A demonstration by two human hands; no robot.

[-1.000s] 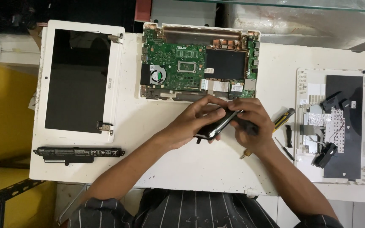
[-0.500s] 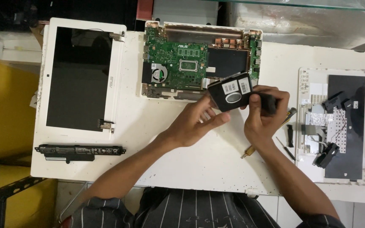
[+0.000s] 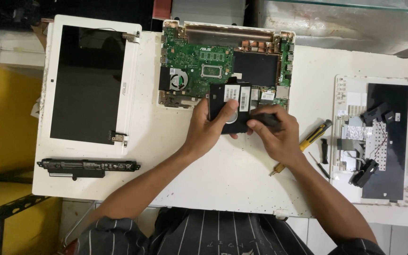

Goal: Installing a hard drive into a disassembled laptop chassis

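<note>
Black hard drive (image 3: 230, 105) gripped flat in left hand (image 3: 208, 130), right hand (image 3: 275, 134) pinching its right edge, steadied just near of open laptop base (image 3: 199, 66).

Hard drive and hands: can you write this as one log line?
left hand: holds black hard drive | right hand: grips dark tool at drive | below: open laptop base

Plastic, bare board and a scuffed white top under your hands.
Your left hand (image 3: 208, 130) and right hand (image 3: 276, 134) grip a matt black drive (image 3: 230, 106) with pale paper labels. The circuit board (image 3: 199, 66) looks bare green, with coppery metal at its top edge. The laptop lid (image 3: 131, 89) is smooth white plastic around a glossy dark screen (image 3: 83, 85). The table (image 3: 223, 174) is white, speckled and scuffed. The screwdriver (image 3: 313, 136) has a yellow and black plastic handle.
</note>
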